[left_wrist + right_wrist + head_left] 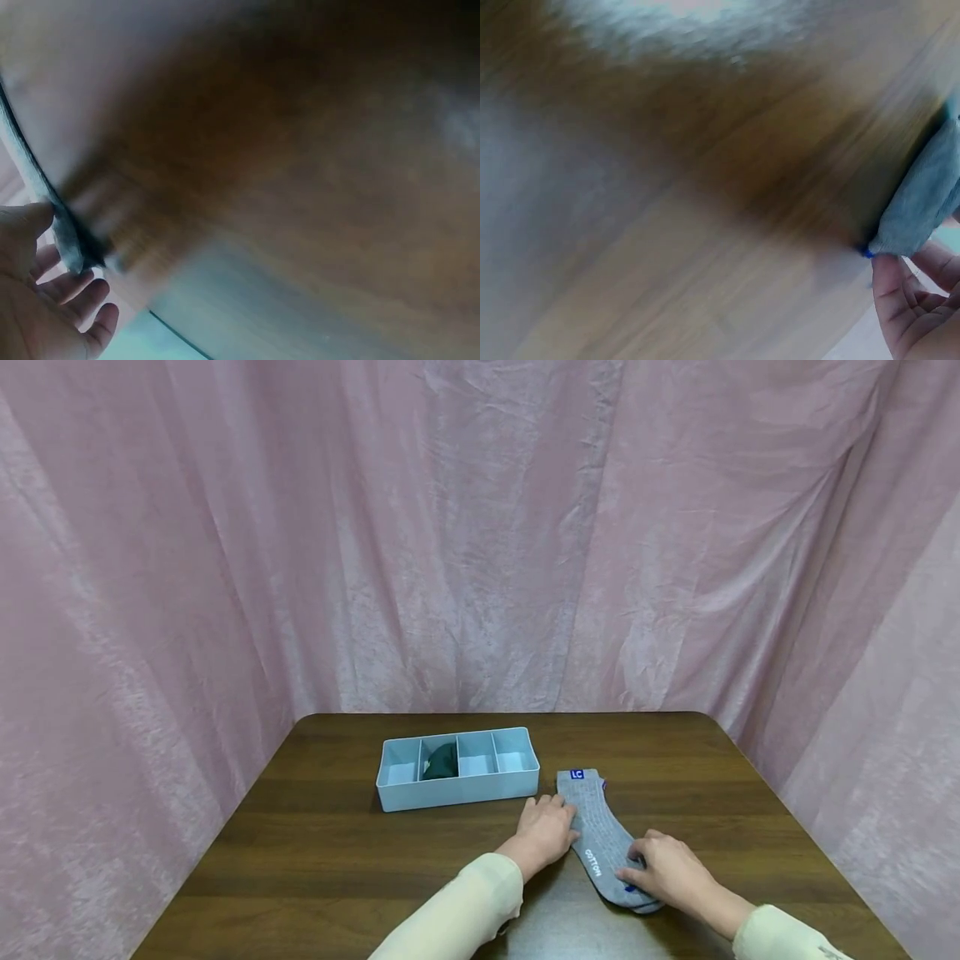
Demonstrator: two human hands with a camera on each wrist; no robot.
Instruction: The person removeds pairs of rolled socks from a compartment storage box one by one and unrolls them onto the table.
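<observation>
Grey socks (596,822) lay on the tabletop (330,877) – light and limp, I judged, best taken at both ends – left hand (545,831) touching one edge, fingers loosely spread, right hand (672,870) pinching the near end.

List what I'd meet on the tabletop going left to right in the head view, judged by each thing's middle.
Light blue divided box → left hand → grey socks → right hand.
</observation>
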